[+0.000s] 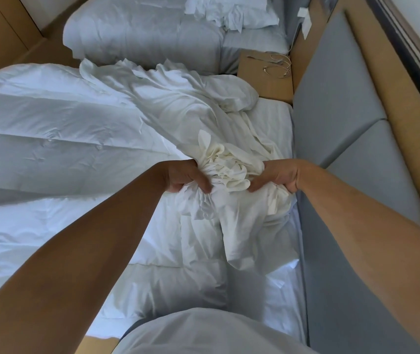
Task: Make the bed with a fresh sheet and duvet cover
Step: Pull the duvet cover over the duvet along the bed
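We see a white duvet cover (pixel 229 172), thin and heavily creased, gathered into a tight rosette of folds between two bare hands. The left hand (pixel 183 176) grips the bunch from its left side, its fingers curled well into the cloth and the thumb pressed along the near edge. The right hand (pixel 280 175) holds the opposite side the same way, fingers wrapped round a thick wad, thumb pointing in toward the other hand. The two hands are near each other, with only the knot of fabric between them.

The cover lies at the headboard end of the near bed, on top of a puffy quilted duvet (pixel 50 129) with stitched squares and soft ridges. From the bunch, a limp tail hangs toward us, while the rest trails away from us in loose, rumpled swells, slanting slightly left to the bed's far edge. So its long axis runs from us to the far side, roughly along the headboard.

A smooth strip of sheet (pixel 275 118) shows beside the grey padded headboard (pixel 344 103), whose flat panels sit in a tan wooden frame and close off the right side. Open room lies to the left, across the broad duvet. Beyond the far edge stands a tan nightstand (pixel 262 77) carrying a looped cable (pixel 276 63), and past it a second bed (pixel 139 29) with a heap of crumpled white linen (pixel 229 14).
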